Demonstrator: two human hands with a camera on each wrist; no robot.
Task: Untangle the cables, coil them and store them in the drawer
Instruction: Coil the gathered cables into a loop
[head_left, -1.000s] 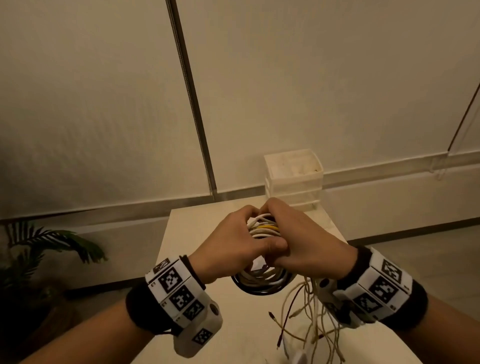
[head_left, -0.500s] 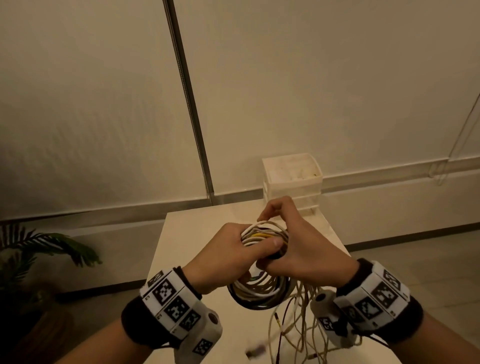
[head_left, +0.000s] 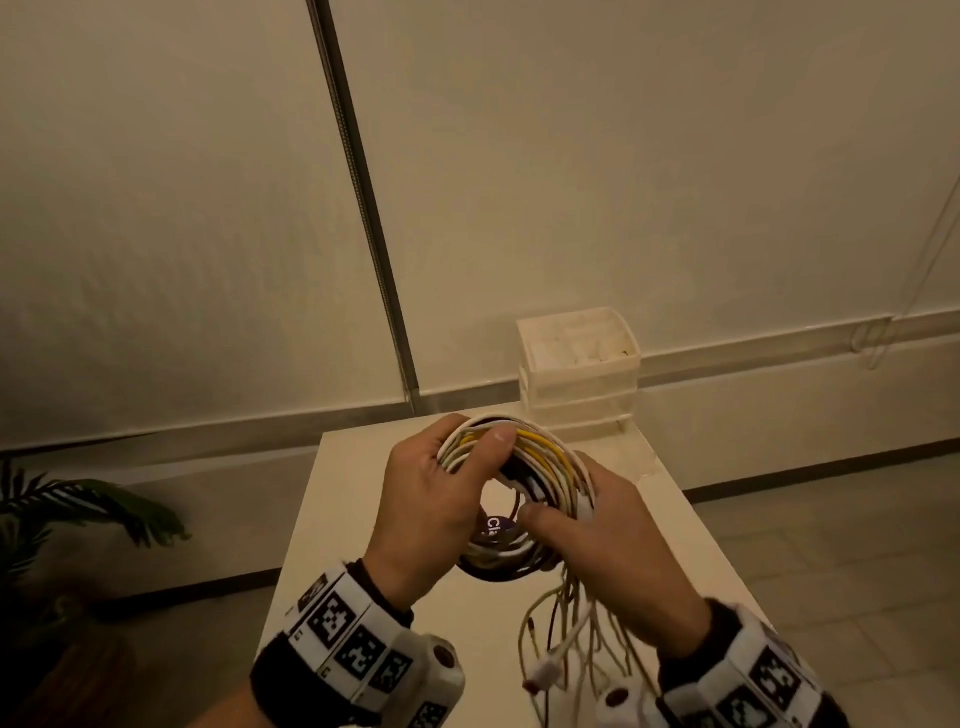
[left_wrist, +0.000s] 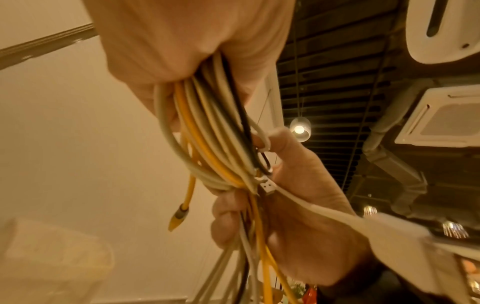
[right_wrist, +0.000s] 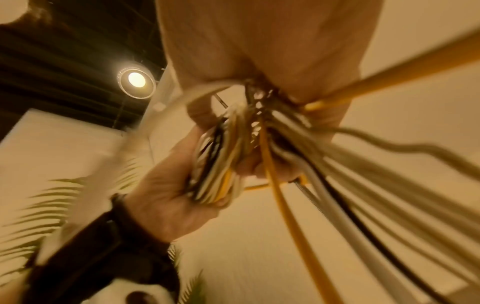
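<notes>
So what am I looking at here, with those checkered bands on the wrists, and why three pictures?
No machine here: a person works with bare hands. The patterned wristbands carry small cameras. One picture comes from a head camera looking down; the other two look along each wrist, up past the fingers. The left hand and right hand together grip a coil of cables, white, yellow and dark, with loose ends dangling over a white table. At the table's far edge stands a small drawer unit.
</notes>
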